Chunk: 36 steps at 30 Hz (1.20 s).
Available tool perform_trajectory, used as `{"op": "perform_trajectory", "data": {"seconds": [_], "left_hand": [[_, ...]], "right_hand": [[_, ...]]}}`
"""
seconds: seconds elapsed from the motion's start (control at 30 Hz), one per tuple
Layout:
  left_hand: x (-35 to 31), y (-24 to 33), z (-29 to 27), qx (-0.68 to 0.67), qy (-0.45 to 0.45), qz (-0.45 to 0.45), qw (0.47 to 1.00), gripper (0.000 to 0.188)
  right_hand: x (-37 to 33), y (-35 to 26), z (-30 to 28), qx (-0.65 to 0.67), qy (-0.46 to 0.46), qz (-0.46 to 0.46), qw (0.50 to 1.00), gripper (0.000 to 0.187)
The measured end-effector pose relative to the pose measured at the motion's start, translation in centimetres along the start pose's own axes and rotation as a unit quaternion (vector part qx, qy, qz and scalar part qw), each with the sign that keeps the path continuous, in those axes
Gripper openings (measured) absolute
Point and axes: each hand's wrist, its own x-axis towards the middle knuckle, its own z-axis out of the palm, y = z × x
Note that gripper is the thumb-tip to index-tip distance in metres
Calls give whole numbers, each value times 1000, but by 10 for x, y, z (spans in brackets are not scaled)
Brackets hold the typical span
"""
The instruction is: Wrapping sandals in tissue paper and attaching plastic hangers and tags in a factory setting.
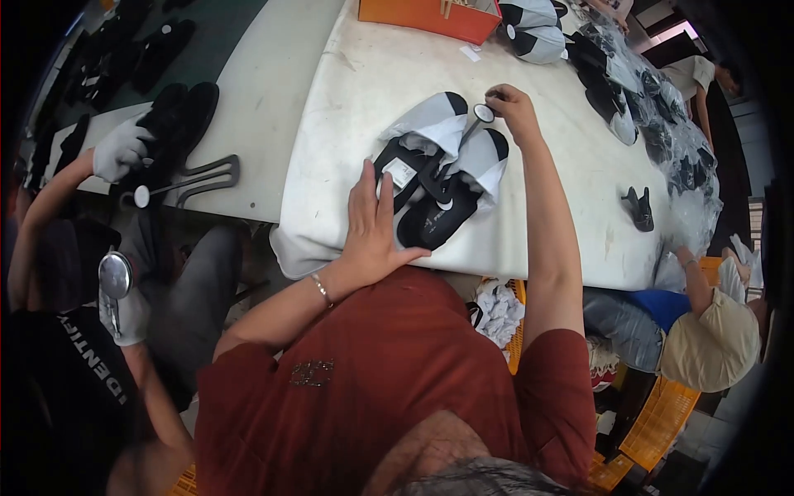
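A pair of black slippers (436,221), their upper parts covered in pale grey-white wrapping, lies side by side on the white-covered table in front of me. Between them runs a black shoe hanger (473,130) with a round white disc at its upper end. My right hand (514,112) is closed in a pinch at that end, beside the disc. Flat against the near left side of the pair rests my left hand (374,230), fingers stretched and thumb out along the table edge. A white label (399,173) shows on the left slipper's insole.
An orange box (430,18) stands at the far edge, with more wrapped slippers (538,43) beside it. Slippers in clear plastic (662,124) line the right side, near a small black clip-like piece (638,208). At left, a co-worker's gloved hand (122,150) touches black slippers.
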Motion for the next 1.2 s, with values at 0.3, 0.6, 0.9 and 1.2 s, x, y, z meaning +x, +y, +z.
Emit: {"op": "perform_trajectory", "data": {"seconds": [0.3,0.6,0.9,1.2], "left_hand": [[17,-10,29,-72,20,57,996,133],[112,-44,-29,30,10,202,979,31],[177,-21,-4,337,-50,353,871,9],[251,-6,-60,309,-377,127,864,21]], "right_hand": [[-105,-128,3,140,68,-154,976,21],[-284,-232,59,-247,-192,-453,835,27],[-225,-149,40,-414,15,-267,870,24],[-176,-95,69,-672,1,-168,721,22]]}}
